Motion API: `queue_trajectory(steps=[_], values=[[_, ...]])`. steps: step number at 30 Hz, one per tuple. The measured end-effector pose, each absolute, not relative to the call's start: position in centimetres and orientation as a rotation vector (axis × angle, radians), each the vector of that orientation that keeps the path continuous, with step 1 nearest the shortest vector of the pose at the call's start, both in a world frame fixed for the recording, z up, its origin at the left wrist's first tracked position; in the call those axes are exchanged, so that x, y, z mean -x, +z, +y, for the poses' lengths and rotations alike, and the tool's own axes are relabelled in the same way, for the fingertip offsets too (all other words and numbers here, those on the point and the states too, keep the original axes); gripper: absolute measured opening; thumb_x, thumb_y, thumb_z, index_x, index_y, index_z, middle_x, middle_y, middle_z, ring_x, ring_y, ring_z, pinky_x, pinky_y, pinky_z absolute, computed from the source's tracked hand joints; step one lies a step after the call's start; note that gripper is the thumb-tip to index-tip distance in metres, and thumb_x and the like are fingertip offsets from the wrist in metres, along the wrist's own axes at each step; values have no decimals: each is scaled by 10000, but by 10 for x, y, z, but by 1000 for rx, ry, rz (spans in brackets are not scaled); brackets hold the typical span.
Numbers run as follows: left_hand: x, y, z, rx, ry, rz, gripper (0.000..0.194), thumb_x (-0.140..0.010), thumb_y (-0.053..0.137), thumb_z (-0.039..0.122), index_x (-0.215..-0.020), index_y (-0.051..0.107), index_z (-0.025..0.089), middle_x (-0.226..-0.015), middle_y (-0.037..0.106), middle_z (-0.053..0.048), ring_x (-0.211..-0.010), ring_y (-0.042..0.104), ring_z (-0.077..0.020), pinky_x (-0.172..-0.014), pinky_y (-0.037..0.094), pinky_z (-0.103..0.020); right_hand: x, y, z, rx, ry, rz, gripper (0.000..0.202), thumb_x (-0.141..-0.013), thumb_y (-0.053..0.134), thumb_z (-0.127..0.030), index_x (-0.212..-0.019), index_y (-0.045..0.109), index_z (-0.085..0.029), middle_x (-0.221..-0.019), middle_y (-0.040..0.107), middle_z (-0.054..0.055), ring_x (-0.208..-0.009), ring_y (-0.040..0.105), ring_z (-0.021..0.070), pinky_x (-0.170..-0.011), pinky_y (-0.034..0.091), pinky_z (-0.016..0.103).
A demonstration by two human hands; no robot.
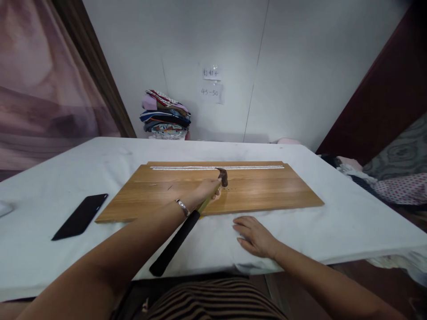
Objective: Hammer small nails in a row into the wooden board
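Hammer: I log a claw hammer with a dark metal head, yellowish shaft and long black grip [190, 223], lying slantwise, head over the board, grip end over the cloth near the table's front edge.
Left hand: I see the left hand [207, 189] closed around the shaft just below the head, above the board; a silver-coloured bracelet [182, 207] circles the wrist.
Right hand: I record the right hand [255, 236] open, fingers loosely spread, on the cloth just off the board's near edge; the hammer is to its left, apart from it.
Board: a broad, flat, brown wood-grain board [276, 191], beyond the right hand and beneath the left.
Small bits: tiny specks [228, 189] beside the hammer head, too small for me to identify.
Strips: two long, thin white strips [250, 167] along the board's far side.
Phone: a black, flat, rectangular phone [81, 216], left of the board.
Surface: a white cloth-covered table [340, 231] under everything listed.
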State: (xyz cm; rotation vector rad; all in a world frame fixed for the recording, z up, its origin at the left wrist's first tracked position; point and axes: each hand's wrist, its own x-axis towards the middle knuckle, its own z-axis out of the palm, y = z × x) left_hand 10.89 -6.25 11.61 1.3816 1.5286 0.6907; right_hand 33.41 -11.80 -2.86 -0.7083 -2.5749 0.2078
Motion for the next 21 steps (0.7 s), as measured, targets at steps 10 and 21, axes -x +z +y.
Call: queue_trajectory(steps=[10, 21], values=[[-105, 102, -54, -1473, 698, 1459, 365, -874, 386, 414, -648, 520, 161, -610, 543, -29, -551, 470, -124, -522, 376, -225, -337, -24, -118, 695, 237, -2551, 322, -854, 499, -270, -1160, 521, -173, -1174, 591, 155, -1140, 507, 245, -931, 414, 453], [-107, 108, -53, -1468, 632, 1545, 349, -875, 389, 356, -621, 537, 167, -567, 568, -8, -501, 470, -114, -497, 365, -232, -245, -11, -107, 280, 461, -2737, 237, -837, 469, -221, -1037, 589, -184, -961, 689, 76, -942, 606, 170, -868, 460, 324]])
